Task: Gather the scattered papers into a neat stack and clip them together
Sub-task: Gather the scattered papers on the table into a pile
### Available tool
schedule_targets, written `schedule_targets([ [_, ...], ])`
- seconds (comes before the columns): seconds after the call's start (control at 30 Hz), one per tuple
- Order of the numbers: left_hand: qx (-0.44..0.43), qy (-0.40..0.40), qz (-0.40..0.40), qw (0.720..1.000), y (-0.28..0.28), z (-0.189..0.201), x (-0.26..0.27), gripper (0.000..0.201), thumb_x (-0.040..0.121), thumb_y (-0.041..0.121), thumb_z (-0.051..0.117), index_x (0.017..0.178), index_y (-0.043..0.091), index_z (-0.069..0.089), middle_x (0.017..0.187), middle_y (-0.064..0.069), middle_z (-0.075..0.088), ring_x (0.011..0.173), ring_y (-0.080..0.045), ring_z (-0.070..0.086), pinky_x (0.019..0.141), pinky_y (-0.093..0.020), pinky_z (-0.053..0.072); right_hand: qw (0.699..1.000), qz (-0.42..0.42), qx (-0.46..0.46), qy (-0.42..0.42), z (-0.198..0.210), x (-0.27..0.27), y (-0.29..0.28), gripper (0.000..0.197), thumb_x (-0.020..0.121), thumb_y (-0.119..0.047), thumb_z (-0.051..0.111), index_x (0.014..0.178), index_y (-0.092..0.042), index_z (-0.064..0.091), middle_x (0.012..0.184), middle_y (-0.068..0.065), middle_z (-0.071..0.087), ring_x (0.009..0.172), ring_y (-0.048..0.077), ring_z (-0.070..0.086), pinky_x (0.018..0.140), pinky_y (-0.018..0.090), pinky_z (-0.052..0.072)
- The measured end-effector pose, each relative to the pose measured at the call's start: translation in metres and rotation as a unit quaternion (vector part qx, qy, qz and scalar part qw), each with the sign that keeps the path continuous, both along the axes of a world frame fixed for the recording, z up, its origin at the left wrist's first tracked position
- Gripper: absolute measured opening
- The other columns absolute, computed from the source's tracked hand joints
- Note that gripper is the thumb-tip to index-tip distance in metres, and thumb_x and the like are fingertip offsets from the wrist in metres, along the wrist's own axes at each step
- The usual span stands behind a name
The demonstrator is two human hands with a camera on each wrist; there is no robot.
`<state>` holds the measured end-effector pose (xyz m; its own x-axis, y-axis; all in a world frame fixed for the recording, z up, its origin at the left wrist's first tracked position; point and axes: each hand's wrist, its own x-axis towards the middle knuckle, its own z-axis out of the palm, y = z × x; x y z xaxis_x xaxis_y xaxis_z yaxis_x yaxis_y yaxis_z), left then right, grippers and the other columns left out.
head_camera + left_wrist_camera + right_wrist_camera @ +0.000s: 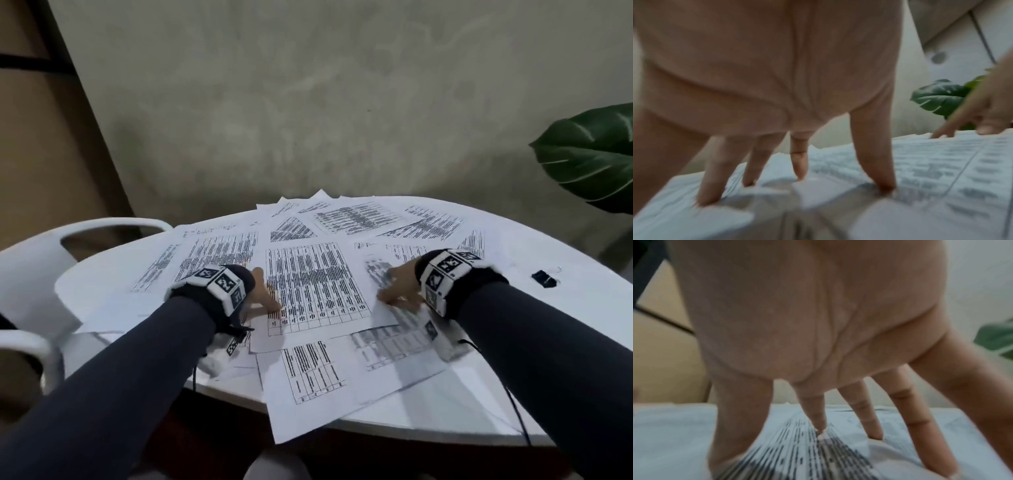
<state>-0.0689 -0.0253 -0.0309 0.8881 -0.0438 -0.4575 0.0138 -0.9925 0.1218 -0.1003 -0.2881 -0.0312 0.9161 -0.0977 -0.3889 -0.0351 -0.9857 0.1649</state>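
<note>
Several printed sheets (315, 284) lie scattered and overlapping across the white table (513, 397). My left hand (263, 294) presses spread, straight fingers down on the papers (920, 170) at the left edge of a central table-printed sheet. My right hand (399, 291) presses spread fingers onto sheets (797, 456) at that page's right side. In the left wrist view the right hand (978, 116) shows at the far right. A black binder clip (545, 278) lies alone on the table, right of my right wrist. Neither hand grips anything.
A white chair (41, 270) stands at the table's left. A large green leaf (589, 157) hangs at the right. Some sheets overhang the table's near edge (308, 421) and far edge. A grey wall rises behind the table.
</note>
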Motion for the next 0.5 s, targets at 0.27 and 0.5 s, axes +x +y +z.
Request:
schedule_targets([
  [0.27, -0.06, -0.065, 0.085, 0.992, 0.028, 0.004, 0.005, 0.048, 0.078, 0.041, 0.07, 0.099, -0.002, 0.061, 0.094, -0.013, 0.066, 0.092, -0.03, 0.064, 0.08, -0.033, 0.049, 0.997, -0.073, 0.022, -0.002, 0.015, 0.001, -0.026, 0.089, 0.082, -0.074, 0.038, 0.141, -0.008, 0.039, 0.145, 0.013, 0.046, 0.13, 0.028, 0.047, 0.111, 0.038, 0.035],
  [0.5, -0.196, -0.014, 0.132, 0.972, 0.018, -0.004, 0.001, 0.035, 0.081, 0.033, 0.069, 0.09, 0.001, 0.058, 0.063, -0.01, 0.053, 0.06, -0.026, 0.053, 0.056, -0.028, 0.047, 0.978, -0.001, 0.143, 0.152, 0.032, -0.016, 0.004, 0.081, 0.085, -0.064, 0.041, 0.148, -0.015, 0.028, 0.155, 0.008, 0.028, 0.14, 0.023, 0.03, 0.113, 0.034, 0.025],
])
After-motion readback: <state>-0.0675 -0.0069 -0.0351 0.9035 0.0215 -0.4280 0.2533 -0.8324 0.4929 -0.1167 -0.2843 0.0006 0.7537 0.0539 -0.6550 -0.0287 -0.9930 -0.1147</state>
